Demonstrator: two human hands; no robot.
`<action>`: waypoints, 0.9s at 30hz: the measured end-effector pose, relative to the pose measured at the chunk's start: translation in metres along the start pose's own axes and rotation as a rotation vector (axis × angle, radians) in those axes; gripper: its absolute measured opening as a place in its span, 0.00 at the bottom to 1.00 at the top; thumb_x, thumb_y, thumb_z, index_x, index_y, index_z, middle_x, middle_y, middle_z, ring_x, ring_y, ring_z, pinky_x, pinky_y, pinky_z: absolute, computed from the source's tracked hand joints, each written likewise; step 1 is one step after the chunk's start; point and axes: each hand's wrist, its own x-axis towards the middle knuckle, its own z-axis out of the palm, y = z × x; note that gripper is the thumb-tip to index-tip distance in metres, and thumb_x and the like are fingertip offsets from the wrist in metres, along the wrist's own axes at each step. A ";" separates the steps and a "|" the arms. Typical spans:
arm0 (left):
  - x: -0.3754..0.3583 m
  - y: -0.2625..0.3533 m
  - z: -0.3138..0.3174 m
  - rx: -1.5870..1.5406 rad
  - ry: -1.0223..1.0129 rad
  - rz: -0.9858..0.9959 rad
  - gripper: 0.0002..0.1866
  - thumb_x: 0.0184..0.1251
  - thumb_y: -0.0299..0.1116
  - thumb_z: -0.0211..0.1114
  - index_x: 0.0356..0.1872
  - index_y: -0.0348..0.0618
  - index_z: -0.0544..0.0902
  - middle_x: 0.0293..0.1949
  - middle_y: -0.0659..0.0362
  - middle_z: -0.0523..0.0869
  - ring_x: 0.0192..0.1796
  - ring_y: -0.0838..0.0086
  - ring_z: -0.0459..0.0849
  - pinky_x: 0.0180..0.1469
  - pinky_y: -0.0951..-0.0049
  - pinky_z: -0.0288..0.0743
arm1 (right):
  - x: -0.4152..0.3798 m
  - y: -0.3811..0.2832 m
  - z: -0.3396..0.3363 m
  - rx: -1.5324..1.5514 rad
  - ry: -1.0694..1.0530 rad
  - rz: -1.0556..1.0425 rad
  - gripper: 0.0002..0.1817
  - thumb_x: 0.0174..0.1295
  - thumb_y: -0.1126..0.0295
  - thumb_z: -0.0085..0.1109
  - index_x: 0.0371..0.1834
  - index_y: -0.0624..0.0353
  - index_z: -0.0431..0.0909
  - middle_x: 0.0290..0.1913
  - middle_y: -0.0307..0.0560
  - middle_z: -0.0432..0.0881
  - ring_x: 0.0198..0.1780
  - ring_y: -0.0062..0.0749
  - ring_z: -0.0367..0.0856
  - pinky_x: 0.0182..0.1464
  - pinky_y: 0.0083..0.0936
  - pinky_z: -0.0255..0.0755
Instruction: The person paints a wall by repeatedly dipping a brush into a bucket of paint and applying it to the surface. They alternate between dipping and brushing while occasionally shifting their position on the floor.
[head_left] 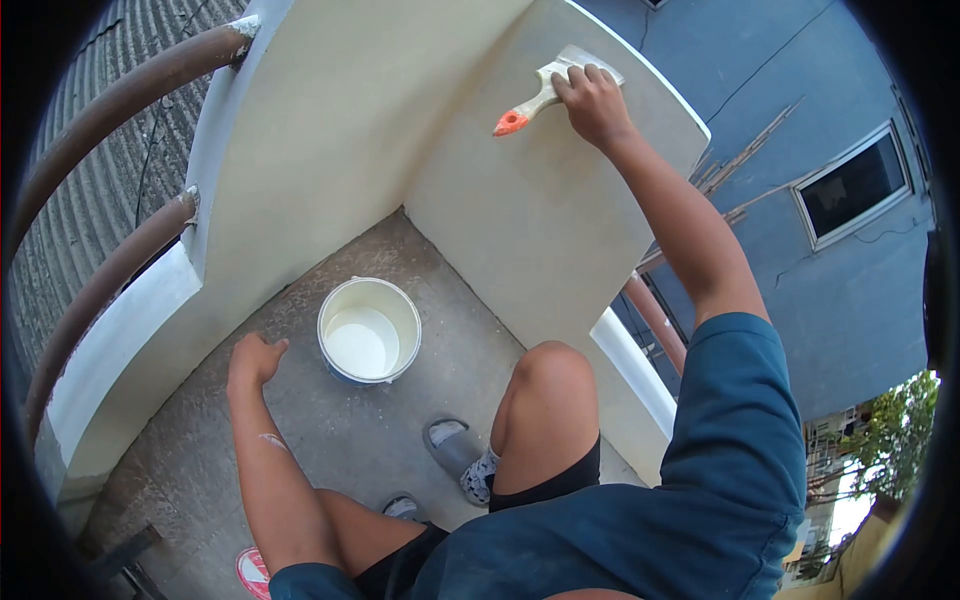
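My right hand [594,100] is closed around a wide flat paintbrush [541,98] with a pale handle and an orange tip. Its bristle end lies against the pale wall [500,150], close to the wall's top edge. Down at the left, my left hand [258,360] hangs above the floor, thumb out to the side and the other fingers mostly hidden from view. No object shows in it. Just right of that hand, apart from it, stands a white bucket [369,330] containing white paint [362,342].
Two brown pipe rails [120,95] join the left wall [330,120]. My grey slippers [452,445] are on the concrete floor [370,435]. A red-and-white object [252,573] lies at the bottom left. Beyond the wall rises a blue building [780,120] with a window [853,187].
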 end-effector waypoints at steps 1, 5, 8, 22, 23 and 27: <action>0.000 0.001 -0.001 -0.006 -0.002 0.003 0.25 0.55 0.48 0.67 0.42 0.33 0.83 0.46 0.39 0.83 0.52 0.51 0.81 0.55 0.59 0.73 | 0.003 -0.001 -0.002 -0.007 0.003 0.002 0.13 0.50 0.75 0.54 0.39 0.54 0.80 0.33 0.42 0.76 0.38 0.36 0.76 0.39 0.32 0.71; 0.005 -0.002 0.004 0.022 -0.042 -0.017 0.26 0.55 0.49 0.66 0.43 0.32 0.82 0.47 0.39 0.83 0.53 0.50 0.81 0.55 0.59 0.73 | 0.029 0.020 -0.018 -0.008 0.166 0.096 0.16 0.50 0.74 0.54 0.44 0.55 0.81 0.35 0.41 0.77 0.38 0.36 0.76 0.40 0.33 0.72; 0.006 -0.004 0.003 0.018 -0.007 -0.008 0.27 0.55 0.49 0.67 0.44 0.32 0.82 0.47 0.39 0.82 0.53 0.50 0.81 0.55 0.59 0.73 | 0.019 0.016 -0.001 -0.014 0.032 0.094 0.16 0.50 0.74 0.55 0.43 0.55 0.81 0.35 0.40 0.77 0.38 0.35 0.76 0.41 0.31 0.72; 0.017 -0.011 0.008 0.013 -0.035 0.017 0.27 0.55 0.49 0.66 0.44 0.32 0.82 0.47 0.39 0.83 0.53 0.50 0.81 0.55 0.59 0.73 | -0.028 0.001 -0.034 0.102 0.024 0.090 0.16 0.50 0.74 0.57 0.44 0.55 0.82 0.32 0.41 0.75 0.37 0.34 0.75 0.40 0.32 0.70; 0.018 -0.009 0.009 0.015 -0.037 0.017 0.27 0.55 0.49 0.66 0.44 0.32 0.82 0.47 0.39 0.83 0.53 0.50 0.81 0.55 0.59 0.73 | -0.022 0.007 -0.044 0.104 0.117 0.173 0.16 0.50 0.74 0.57 0.44 0.55 0.82 0.32 0.40 0.75 0.37 0.34 0.75 0.40 0.32 0.70; 0.016 -0.006 0.012 0.006 -0.007 0.044 0.27 0.55 0.49 0.66 0.43 0.31 0.82 0.45 0.38 0.83 0.51 0.50 0.81 0.54 0.60 0.73 | -0.046 0.003 -0.043 0.054 -0.015 0.135 0.16 0.50 0.74 0.59 0.45 0.54 0.82 0.31 0.40 0.74 0.36 0.35 0.75 0.39 0.32 0.69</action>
